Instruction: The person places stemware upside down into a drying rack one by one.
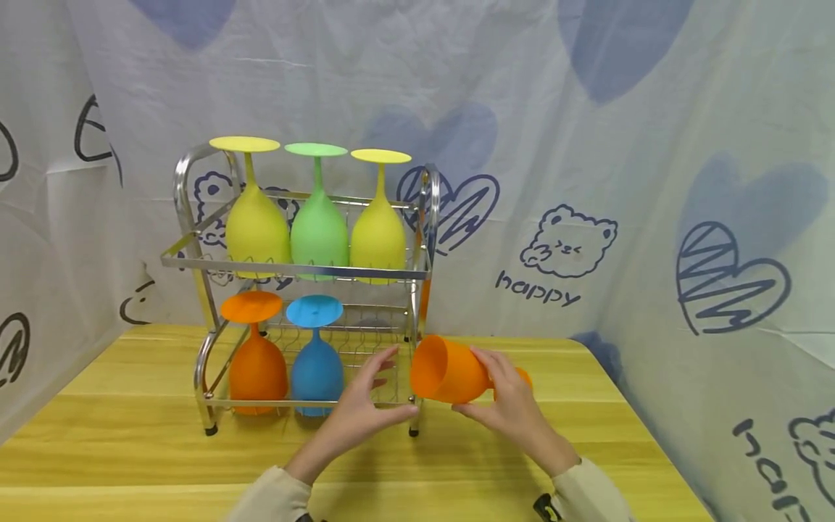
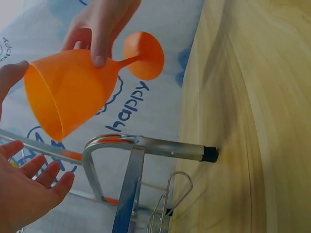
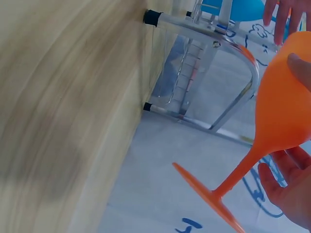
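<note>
An orange plastic goblet (image 1: 459, 371) is tilted on its side in the air right of the rack, its mouth facing left. My right hand (image 1: 512, 406) grips its bowl near the stem, with thumb and fingers on opposite sides. My left hand (image 1: 359, 409) is spread in front of the rack's lower tier, fingers apart and holding nothing. In the left wrist view its thumb (image 2: 12, 77) is at the goblet's rim; whether they touch, I cannot tell. An orange goblet (image 1: 257, 370) and a blue goblet (image 1: 317, 370) stand upside down on the lower tier, left of my left hand.
The two-tier metal rack (image 1: 306, 270) stands on a wooden table (image 1: 130, 449). On its upper tier, a green goblet (image 1: 319, 232) stands inverted between two yellow goblets (image 1: 256, 225). Printed cloth (image 1: 457, 58) hangs behind and along both sides.
</note>
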{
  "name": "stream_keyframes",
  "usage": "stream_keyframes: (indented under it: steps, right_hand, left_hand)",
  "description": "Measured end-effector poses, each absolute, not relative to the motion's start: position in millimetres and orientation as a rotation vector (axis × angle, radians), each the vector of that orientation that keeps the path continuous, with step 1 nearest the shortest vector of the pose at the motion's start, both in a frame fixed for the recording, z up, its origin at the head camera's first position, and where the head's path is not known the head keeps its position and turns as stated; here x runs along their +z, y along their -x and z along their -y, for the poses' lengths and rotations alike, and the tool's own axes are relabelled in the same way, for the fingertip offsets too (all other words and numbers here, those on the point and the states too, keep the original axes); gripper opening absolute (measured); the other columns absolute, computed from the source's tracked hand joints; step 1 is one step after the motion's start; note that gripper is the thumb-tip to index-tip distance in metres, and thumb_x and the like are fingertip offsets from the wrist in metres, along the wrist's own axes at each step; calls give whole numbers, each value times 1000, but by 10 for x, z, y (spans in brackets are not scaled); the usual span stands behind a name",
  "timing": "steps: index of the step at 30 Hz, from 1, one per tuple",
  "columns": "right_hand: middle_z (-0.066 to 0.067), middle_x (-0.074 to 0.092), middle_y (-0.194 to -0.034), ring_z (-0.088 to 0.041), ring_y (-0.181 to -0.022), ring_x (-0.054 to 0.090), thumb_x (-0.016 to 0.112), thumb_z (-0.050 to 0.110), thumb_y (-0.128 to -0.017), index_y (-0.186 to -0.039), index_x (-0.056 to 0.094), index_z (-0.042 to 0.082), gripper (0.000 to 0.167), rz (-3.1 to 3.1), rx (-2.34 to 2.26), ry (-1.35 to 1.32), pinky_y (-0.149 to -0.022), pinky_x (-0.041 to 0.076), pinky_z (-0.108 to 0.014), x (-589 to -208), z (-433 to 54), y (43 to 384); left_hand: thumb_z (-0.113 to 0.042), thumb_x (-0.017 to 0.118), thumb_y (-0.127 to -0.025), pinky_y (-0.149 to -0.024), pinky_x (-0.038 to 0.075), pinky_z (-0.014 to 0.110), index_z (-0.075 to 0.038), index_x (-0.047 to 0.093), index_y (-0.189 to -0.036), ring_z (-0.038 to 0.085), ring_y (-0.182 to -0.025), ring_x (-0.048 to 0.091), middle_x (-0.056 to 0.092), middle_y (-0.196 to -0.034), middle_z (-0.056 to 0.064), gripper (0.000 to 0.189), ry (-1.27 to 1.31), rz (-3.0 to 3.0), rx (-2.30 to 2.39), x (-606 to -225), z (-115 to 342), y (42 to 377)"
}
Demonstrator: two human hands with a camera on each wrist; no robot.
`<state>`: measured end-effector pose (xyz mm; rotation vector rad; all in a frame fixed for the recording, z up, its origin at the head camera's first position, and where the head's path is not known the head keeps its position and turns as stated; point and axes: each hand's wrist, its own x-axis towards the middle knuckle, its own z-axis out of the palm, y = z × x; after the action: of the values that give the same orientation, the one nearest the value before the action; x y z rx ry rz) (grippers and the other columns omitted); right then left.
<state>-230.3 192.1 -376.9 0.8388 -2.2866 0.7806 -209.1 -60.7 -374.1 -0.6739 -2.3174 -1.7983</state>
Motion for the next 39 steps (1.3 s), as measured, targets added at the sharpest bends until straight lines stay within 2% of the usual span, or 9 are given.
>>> stream_keyframes:
  steps: [4, 12, 19, 28, 36, 37, 39]
  right_hand:
    - [-14, 57, -121, -31, -104, 59, 96, 19, -55, -130, 54, 3, 87, 2271, 634, -901, -85, 55, -45, -3766, -1922, 2262]
    - [-13, 58, -122, -27, -107, 57, 95, 27, -58, -131, 55, 3, 86, 2313, 484, -938, -89, 53, -45, -3748, -1911, 2183]
    - [-13, 57, -122, -28, -109, 56, 95, 28, -58, -132, 55, 4, 88, 2318, 467, -939, -90, 52, -47, -3737, -1895, 2160]
    - [-12, 58, -122, -28, -109, 56, 95, 29, -57, -131, 55, 3, 88, 2293, 454, -953, -89, 52, -47, -3734, -1888, 2133]
    - [-15, 56, -124, -30, -110, 55, 95, 26, -58, -133, 53, 3, 89, 2237, 449, -969, -89, 52, -48, -3706, -1898, 2080]
    - [-15, 56, -126, -31, -110, 55, 95, 24, -58, -133, 53, 3, 88, 2210, 468, -977, -89, 51, -48, -3695, -1899, 2070]
    - [-16, 54, -128, -31, -111, 53, 90, 28, -67, -132, 53, 3, 79, 2144, 523, -991, -90, 51, -44, -3673, -1901, 2047]
  left_hand:
    - [-17, 84, -75, -101, 42, 53, -6, 38, -146, 36, -127, 41, 40, -144, 16, 85, 725, 2338, -1749, -3750, 536, 2132]
    - [-17, 83, -76, -101, 43, 52, -9, 39, -146, 34, -127, 41, 38, -145, 15, 83, 893, 2323, -1709, -3744, 480, 2164]
    - [-20, 83, -76, -101, 39, 60, -15, 44, -145, 39, -127, 42, 37, -144, 16, 79, 887, 2372, -1660, -3730, 486, 2153]
    - [-18, 82, -77, -96, 48, 50, -11, 50, -138, 36, -121, 47, 40, -139, 16, 70, 927, 2325, -1701, -3742, 489, 2177]
    - [-11, 81, -77, -95, 49, 45, -7, 51, -137, 32, -119, 46, 45, -136, 13, 68, 861, 2229, -1855, -3756, 503, 2162]
    - [-9, 81, -77, -95, 49, 44, -6, 50, -137, 32, -120, 46, 45, -135, 13, 68, 841, 2203, -1890, -3758, 505, 2161]
    - [-7, 80, -78, -96, 49, 43, -3, 49, -138, 34, -120, 46, 46, -134, 14, 68, 788, 2152, -1964, -3759, 511, 2160]
